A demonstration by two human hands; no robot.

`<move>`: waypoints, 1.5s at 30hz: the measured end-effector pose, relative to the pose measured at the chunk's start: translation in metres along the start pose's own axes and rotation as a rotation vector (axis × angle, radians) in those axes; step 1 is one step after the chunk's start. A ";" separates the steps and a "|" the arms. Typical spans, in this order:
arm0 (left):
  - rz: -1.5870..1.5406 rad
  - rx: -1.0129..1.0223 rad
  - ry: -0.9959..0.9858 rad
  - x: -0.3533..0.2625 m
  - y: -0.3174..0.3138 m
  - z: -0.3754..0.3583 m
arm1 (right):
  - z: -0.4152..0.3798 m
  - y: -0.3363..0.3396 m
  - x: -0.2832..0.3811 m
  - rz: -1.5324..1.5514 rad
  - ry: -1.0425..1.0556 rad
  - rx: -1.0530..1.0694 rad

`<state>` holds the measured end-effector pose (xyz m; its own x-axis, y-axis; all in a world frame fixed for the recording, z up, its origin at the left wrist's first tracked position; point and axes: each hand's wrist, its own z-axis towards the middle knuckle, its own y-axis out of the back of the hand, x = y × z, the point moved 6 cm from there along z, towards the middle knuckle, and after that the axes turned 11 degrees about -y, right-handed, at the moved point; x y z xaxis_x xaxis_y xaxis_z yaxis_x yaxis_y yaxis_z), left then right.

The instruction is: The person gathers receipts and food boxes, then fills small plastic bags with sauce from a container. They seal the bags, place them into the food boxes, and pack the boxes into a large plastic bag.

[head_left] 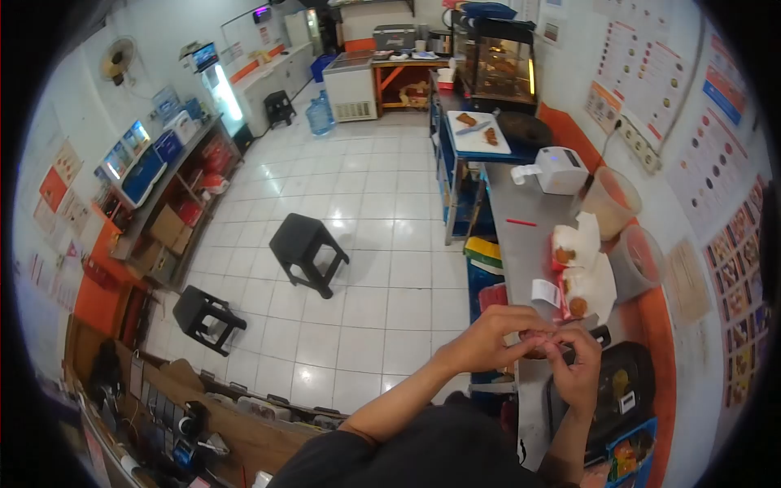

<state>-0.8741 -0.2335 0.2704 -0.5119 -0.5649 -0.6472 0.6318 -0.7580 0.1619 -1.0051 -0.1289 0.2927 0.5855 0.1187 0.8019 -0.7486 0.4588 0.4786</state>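
My left hand (490, 340) and my right hand (576, 368) meet over the metal counter (521, 236), fingertips pinched together. Between them is a small reddish thing (533, 340), mostly covered by the fingers; its kind cannot be made out. Just beyond my hands, two open paper boxes with red sides hold browned food: the nearer box (598, 286) and the farther box (582, 236). A white paper slip (546, 293) lies by the nearer box. A black tray (639, 362) sits beside and partly behind my right hand.
Two plastic tubs (639, 259) stand along the wall, with a white printer (561, 171) farther up the counter. A red pen (521, 222) lies there too. Beyond are a white cutting board (480, 145) with a knife and a glass food warmer (504, 69). Black stools (305, 244) stand on the tiled floor.
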 end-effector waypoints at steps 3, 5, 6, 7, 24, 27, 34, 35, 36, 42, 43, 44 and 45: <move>0.082 -0.038 0.045 0.008 0.032 -0.008 | 0.026 -0.033 -0.014 0.021 0.012 0.140; 0.165 -0.053 0.093 0.018 0.048 -0.013 | 0.044 -0.049 -0.020 0.010 0.044 0.216; 0.202 -0.054 0.115 0.023 0.056 -0.014 | 0.053 -0.055 -0.026 0.016 0.053 0.246; 0.234 -0.057 0.144 0.030 0.063 -0.014 | 0.062 -0.060 -0.033 0.019 0.056 0.267; 0.137 0.424 0.299 0.269 -0.008 0.137 | 0.120 0.039 -0.231 0.199 -0.414 -0.189; 0.067 0.527 0.232 0.307 -0.039 0.158 | 0.108 0.049 -0.257 0.215 -0.508 -0.369; -0.053 0.823 0.100 0.414 -0.085 0.206 | 0.039 0.035 -0.312 0.044 -0.977 -0.622; -0.069 0.852 0.079 0.429 -0.088 0.213 | 0.026 0.026 -0.319 -0.004 -1.051 -0.627; -0.086 0.873 0.057 0.444 -0.092 0.221 | 0.016 0.016 -0.324 -0.056 -1.121 -0.627; -0.216 0.925 0.091 0.534 -0.112 0.244 | -0.011 -0.081 -0.364 -0.202 -1.459 -0.670; -0.231 0.935 0.107 0.548 -0.117 0.247 | -0.011 -0.092 -0.368 -0.228 -1.479 -0.680; -0.222 0.973 0.145 0.559 -0.121 0.249 | 0.001 -0.096 -0.365 -0.226 -1.548 -0.606; -0.248 0.994 0.164 0.567 -0.124 0.251 | 0.010 -0.102 -0.365 -0.198 -1.565 -0.580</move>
<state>-1.3890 -0.5414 0.0704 -0.4295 -0.3616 -0.8275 -0.2842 -0.8156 0.5039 -1.1456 -0.2283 -0.0452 -0.4686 -0.7419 0.4797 -0.2918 0.6425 0.7086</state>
